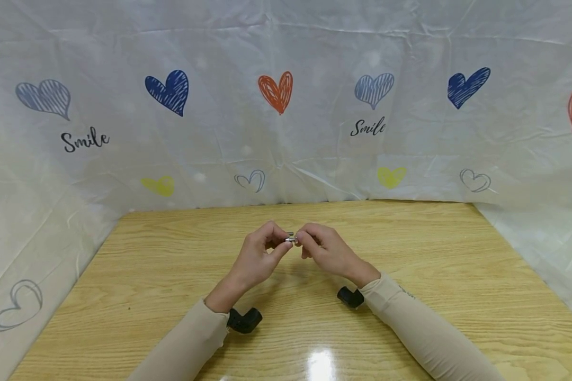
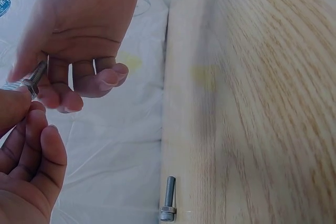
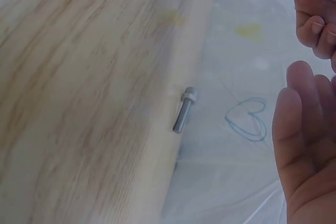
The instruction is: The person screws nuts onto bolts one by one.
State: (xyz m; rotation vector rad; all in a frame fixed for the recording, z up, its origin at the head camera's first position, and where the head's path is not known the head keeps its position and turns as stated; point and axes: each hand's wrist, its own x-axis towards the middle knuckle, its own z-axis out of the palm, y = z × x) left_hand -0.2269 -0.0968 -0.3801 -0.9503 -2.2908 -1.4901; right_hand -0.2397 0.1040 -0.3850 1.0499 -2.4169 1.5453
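My left hand (image 1: 259, 253) pinches a small silver bolt (image 2: 40, 70) between thumb and fingertips, just above the far middle of the table. A hex nut (image 2: 30, 83) sits near the bolt's head end, and the threaded shaft points toward the right palm. At the bolt's right end, my right hand (image 1: 328, 250) has its thumb and index fingertips closed round it. Its other fingers curl loosely. A second bolt (image 3: 184, 113), with a nut near its head, lies on the table by the far edge, partly hidden behind the hands in the head view. In the right wrist view the held bolt is out of sight.
The wood-grain table (image 1: 171, 275) reaches back to a white curtain (image 1: 314, 132) printed with hearts and the word Smile. Black wrist devices (image 1: 245, 320) hang below both sleeves. A light reflection shows at the table's near middle.
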